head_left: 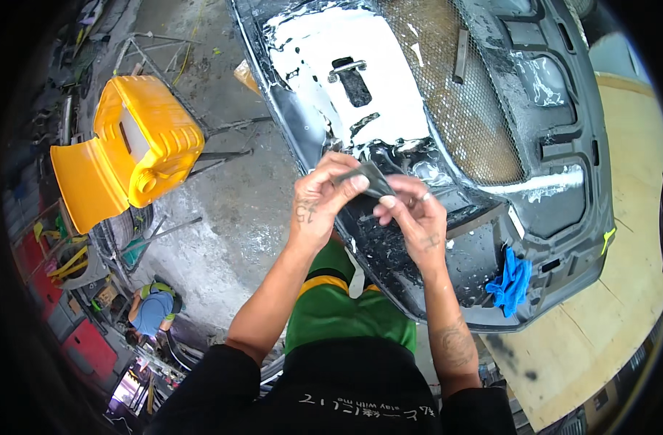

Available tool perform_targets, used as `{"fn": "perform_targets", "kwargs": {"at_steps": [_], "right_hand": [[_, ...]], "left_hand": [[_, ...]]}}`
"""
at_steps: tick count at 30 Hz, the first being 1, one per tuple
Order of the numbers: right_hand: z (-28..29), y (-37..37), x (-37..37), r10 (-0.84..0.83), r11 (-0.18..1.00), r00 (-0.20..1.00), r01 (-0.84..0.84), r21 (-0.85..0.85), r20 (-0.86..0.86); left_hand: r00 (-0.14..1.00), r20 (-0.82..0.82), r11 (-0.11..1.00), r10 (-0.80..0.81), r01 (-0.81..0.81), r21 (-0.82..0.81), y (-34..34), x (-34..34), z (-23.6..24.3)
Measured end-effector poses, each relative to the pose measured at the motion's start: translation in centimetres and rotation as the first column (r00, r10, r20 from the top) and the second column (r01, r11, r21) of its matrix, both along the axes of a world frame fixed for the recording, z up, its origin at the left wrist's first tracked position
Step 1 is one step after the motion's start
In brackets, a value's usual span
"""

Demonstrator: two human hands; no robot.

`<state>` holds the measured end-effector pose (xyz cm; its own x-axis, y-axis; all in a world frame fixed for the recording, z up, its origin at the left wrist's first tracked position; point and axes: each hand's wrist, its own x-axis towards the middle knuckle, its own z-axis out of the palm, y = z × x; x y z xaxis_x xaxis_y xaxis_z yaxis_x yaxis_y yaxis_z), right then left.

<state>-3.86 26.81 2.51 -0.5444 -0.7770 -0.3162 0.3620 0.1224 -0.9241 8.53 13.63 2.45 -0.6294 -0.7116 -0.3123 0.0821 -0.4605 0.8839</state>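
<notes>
Our bent left hand (pixel 318 197) pinches a thin dark-grey sheet (pixel 375 178); our right hand (pixel 421 220) touches its edge, grip unclear.
Below our fingers spreads a white-smeared, black moulded panel (pixel 389 80); leftward, grey concrete floor (pixel 215 188).

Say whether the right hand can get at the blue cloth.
Likely yes: the cloth lies uncovered on the black panel, with nothing visible between it and the right hand, beside the dark piece.
</notes>
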Motion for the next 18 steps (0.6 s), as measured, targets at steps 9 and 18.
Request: {"fn": "perform_targets", "kwargs": {"at_steps": [9,18], "right_hand": [[3.6,-2.7,-2.4,0.463,0.872,0.626,-0.449,0.195,-0.628],[1.3,-3.6,0.1,0.045,0.982,0.996,-0.03,0.185,-0.079]], "left_hand": [[0.804,-0.145,0.655,-0.577,0.561,0.506,-6.7,3.5,1.3],[0.921,0.131,0.925,-0.367,0.346,0.158,-5.4,3.0,0.2]]}}
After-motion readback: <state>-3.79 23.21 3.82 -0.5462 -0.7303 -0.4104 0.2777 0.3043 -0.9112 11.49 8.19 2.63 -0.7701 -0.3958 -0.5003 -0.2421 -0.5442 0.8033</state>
